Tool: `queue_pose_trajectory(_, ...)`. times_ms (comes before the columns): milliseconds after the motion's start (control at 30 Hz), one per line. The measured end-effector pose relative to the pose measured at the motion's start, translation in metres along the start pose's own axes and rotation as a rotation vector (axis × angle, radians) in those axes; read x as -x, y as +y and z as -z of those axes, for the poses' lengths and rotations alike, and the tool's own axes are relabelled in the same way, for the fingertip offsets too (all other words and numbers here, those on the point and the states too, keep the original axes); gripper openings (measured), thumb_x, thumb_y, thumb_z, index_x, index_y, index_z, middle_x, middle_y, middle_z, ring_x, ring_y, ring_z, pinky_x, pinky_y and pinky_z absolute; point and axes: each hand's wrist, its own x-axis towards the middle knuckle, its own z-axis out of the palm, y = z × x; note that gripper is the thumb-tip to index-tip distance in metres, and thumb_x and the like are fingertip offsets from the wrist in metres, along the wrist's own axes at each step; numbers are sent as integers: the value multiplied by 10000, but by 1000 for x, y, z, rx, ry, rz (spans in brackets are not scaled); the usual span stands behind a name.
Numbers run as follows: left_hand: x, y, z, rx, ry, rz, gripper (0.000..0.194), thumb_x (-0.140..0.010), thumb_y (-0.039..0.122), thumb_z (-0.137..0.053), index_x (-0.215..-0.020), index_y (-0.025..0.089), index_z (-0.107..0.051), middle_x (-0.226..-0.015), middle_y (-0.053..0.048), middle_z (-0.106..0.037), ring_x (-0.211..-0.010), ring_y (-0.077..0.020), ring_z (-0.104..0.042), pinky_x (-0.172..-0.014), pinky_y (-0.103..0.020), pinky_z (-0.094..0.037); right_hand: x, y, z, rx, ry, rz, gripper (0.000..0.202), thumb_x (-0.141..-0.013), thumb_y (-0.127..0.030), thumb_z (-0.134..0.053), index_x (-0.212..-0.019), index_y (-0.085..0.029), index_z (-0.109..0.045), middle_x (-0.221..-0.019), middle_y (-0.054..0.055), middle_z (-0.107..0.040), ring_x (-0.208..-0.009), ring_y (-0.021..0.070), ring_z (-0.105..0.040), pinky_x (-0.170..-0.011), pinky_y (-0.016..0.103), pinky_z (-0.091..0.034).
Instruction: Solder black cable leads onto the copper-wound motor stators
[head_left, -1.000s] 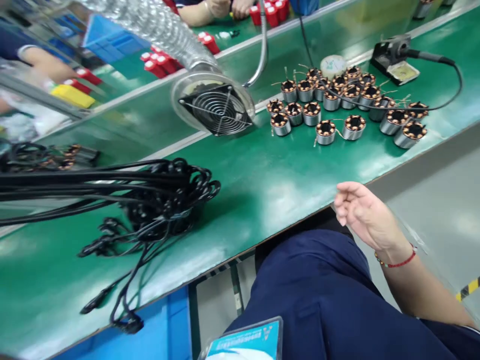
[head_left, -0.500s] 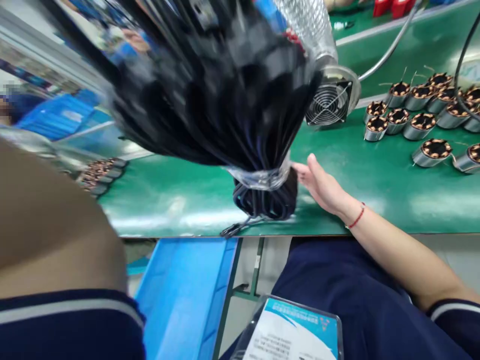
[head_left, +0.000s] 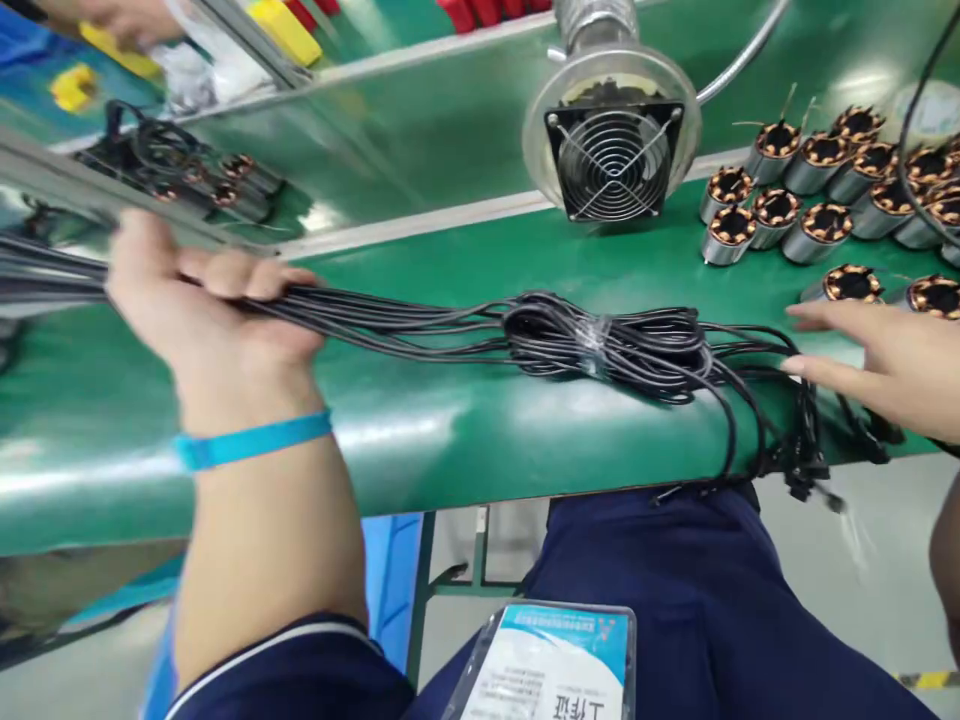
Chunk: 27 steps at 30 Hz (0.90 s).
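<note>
Black cables (head_left: 652, 350) beyond "工作证" badge (head_left: 559, 650)

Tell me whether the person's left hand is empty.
No; the left hand is closed around a run of black cables.

Tabletop (head_left: 435, 440): green, glossy, bright reflections on surface. Black cable bundle (head_left: 652, 340) lies along it, right of centre; folded loops bound at the middle by a clear band (head_left: 592, 345). Plug ends (head_left: 806, 462) trail to the right, some projecting past the front edge. Metal cores (head_left: 821, 235) with copper windings stand clustered at right rear; two more nearer the front, partly hidden.
</note>
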Motion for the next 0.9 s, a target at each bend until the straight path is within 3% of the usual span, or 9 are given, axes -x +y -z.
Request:
queue_pose_trajectory(67, -12, -8, 11, 169, 30, 55, 510, -1016, 342, -301, -533, 201, -214, -320, 87, -257, -323, -60, -255, -480, -219, -399, -7, -26, -1, 110, 166, 66, 540, -903, -579, -412, -1298, -234, -540, -1187, 146, -641, -1051, 390, -636, -891, 594, -517)
queue_pose_trajectory(133, -23, -16, 21, 245, 6, 104, 504, -1017, 345, -319, -544, 202, -219, -319, 97, -295, -322, -52, -275, -481, -229, -381, -14, -63, -9, 44, 234, 244, 488, -932, -482, -431, -1290, -167, -530, -1208, 154, -629, -1112, 349, -606, -941, 536, -507)
queue_pose_trajectory(200, -32, -26, 28, 257, -13, 128, 492, -1011, 358, -355, -554, 201, -266, -339, 101, -339, -345, -45, -310, -520, -230, -388, -22, -99, -23, 24, 180, 451, 421, -924, -394, -479, -1256, -143, -541, -1228, 158, -615, -1168, 333, -567, -960, 505, -486)
queue_pose_trajectory(300, -41, -41, 34, 248, 14, 179, 455, -998, 358, -394, -575, 198, -339, -374, 100, -398, -396, -42, -380, -605, -235, -416, -40, -128, -42, 114, 120, 500, 448, -889, -287, -554, -1306, -132, -495, -1272, 169, -587, -1172, 340, -549, -952, 493, -452)
queue_pose_trajectory(400, -42, -59, 39, 248, 1, 251, 373, -964, 323, -434, -611, 202, -423, -452, 86, -525, -511, -44, -522, -722, -242, -456, -67, -118, -46, 167, 49, 454, 444, -860, -311, -620, -1268, -161, -527, -1221, 153, -615, -1041, 335, -602, -866, 477, -470)
queue_pose_trajectory(500, -40, -72, 43, 283, -102, 293, 274, -928, 232, -447, -660, 211, -504, -566, 83, -632, -633, -43, -602, -834, -227, -470, -99, -88, -34, -7, -98, 400, 471, -858, -436, -634, -1259, -206, -547, -1189, 112, -644, -1006, 305, -625, -847, 437, -501)
queue_pose_trajectory(667, -40, -77, 43, 308, -158, 267, 269, -931, 169, -464, -677, 213, -542, -633, 68, -647, -723, -62, -618, -928, -238, -475, -144, -58, -7, -157, -242, 347, 427, -885, -503, -579, -1257, -294, -579, -1158, 41, -683, -972, 233, -646, -880, 379, -503)
queue_pose_trajectory(800, -37, -78, 39, 272, -163, 297, 316, -973, 178, -418, -680, 205, -533, -679, 30, -654, -749, -79, -632, -906, -263, -503, -147, -71, 2, 148, 10, 262, 362, -929, -446, -524, -1195, -229, -641, -1107, 92, -697, -1012, 255, -636, -885, 409, -494)
queue_pose_trajectory(900, -35, -77, 36, 283, -130, 308, 321, -983, 173, -410, -682, 196, -520, -688, 16, -646, -742, -83, -631, -900, -271, -512, -130, -92, -8, 362, 195, 290, 387, -960, -419, -443, -1190, -175, -636, -1097, 145, -682, -1035, 296, -626, -907, 453, -489)
